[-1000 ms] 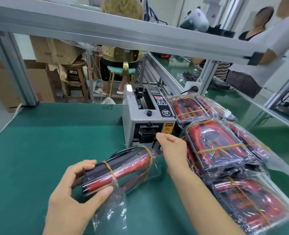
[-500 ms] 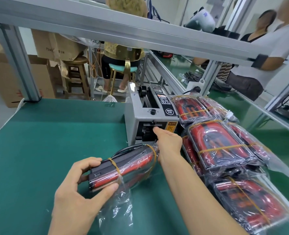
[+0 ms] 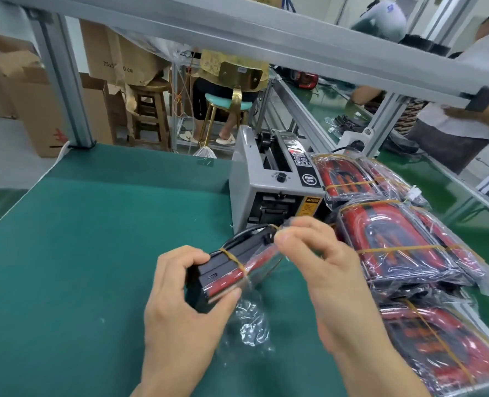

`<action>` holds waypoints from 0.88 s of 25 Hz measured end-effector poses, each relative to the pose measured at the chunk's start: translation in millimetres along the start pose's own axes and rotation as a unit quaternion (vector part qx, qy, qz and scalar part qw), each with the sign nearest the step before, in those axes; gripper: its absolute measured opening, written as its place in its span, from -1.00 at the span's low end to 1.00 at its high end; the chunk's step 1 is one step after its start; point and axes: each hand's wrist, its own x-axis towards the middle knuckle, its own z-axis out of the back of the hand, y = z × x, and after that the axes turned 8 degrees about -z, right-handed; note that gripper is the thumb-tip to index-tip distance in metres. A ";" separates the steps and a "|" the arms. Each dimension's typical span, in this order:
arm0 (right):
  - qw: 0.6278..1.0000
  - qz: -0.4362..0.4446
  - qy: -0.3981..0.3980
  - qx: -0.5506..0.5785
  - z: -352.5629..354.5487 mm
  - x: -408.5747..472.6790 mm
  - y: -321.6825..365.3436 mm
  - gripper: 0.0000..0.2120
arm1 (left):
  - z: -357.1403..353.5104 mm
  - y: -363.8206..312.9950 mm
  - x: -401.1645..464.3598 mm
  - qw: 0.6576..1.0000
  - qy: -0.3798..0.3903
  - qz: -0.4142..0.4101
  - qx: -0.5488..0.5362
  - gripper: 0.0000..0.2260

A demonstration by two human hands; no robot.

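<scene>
Left hand (image 3: 180, 305) clamps the pack (image 3: 231, 267) by its stiff end; right hand (image 3: 317, 265) pinches tape (image 3: 286, 224). The bag (image 3: 251, 322) looks slick and loose, so grip the hard body.

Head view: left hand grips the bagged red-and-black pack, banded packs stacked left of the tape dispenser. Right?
One slip. The banded packs are stacked to the right of the tape dispenser, not the left. The left hand does grip the bagged pack. The head view shows it.
</scene>
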 end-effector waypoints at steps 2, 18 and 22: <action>0.998 0.011 0.055 -0.034 -9.2 -13.3 -1.6 -0.89 | 1.4 -3.7 -1.5 1.000 -0.004 -0.010 0.015 -0.46; 0.993 -0.008 0.040 -0.112 -33.9 -22.7 -20.0 -0.89 | -1.8 -9.4 -2.4 0.999 -0.025 0.004 0.019 -0.56; 0.992 -0.012 0.041 -0.123 -38.2 -21.6 -19.3 -0.89 | -0.9 -6.9 -2.2 1.000 -0.025 0.010 0.012 -0.56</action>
